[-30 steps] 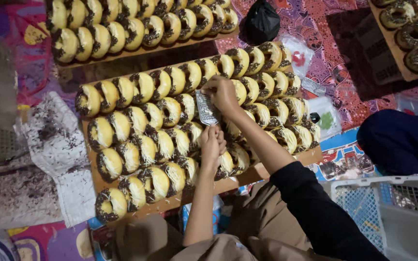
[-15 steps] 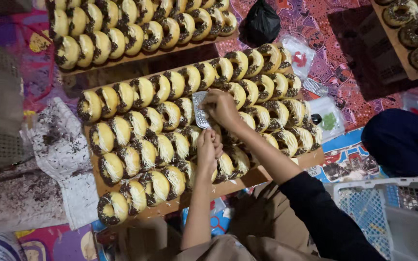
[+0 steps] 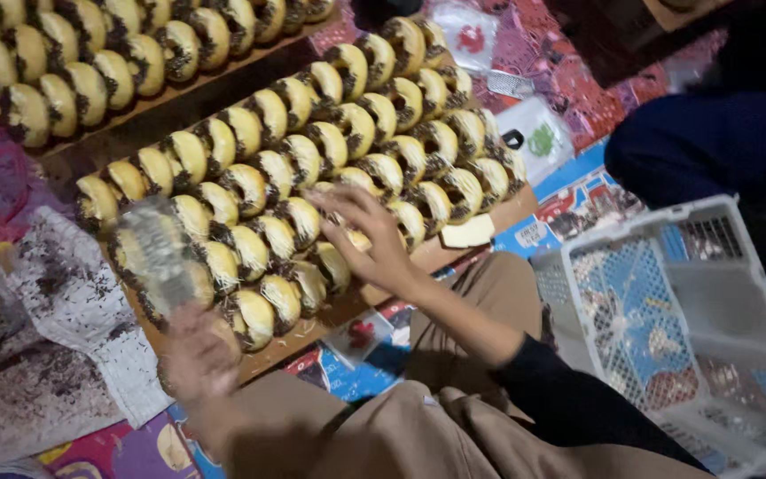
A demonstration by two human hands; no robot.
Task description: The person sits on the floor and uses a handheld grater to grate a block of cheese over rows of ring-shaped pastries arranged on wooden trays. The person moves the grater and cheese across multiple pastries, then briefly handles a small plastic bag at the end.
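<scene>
— What does each grip hold?
— The left hand (image 3: 195, 355) pinches a clear plastic bag (image 3: 154, 253); the right hand (image 3: 367, 238) is spread wide, fingertips on chocolate-topped round doughnuts (image 3: 312, 168).
— Where are they?
— In rows on a flat wooden board (image 3: 480, 232), near a white plastic basket (image 3: 658, 310).

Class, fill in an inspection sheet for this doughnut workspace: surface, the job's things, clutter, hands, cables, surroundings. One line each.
Surface: patterned mat on the floor, with a wooden board on it.
Job's things: rows of chocolate-topped doughnuts standing on edge on the board; a clear bag, blurred.
Clutter: crumb-strewn paper left of the board; small packets on the mat.
Hands: left hand holds the clear bag; right hand open, fingers spread over the doughnuts.
Cables: nothing seen.
Surroundings: second board of doughnuts behind; white basket on the right; another person's dark-clad leg at upper right.
</scene>
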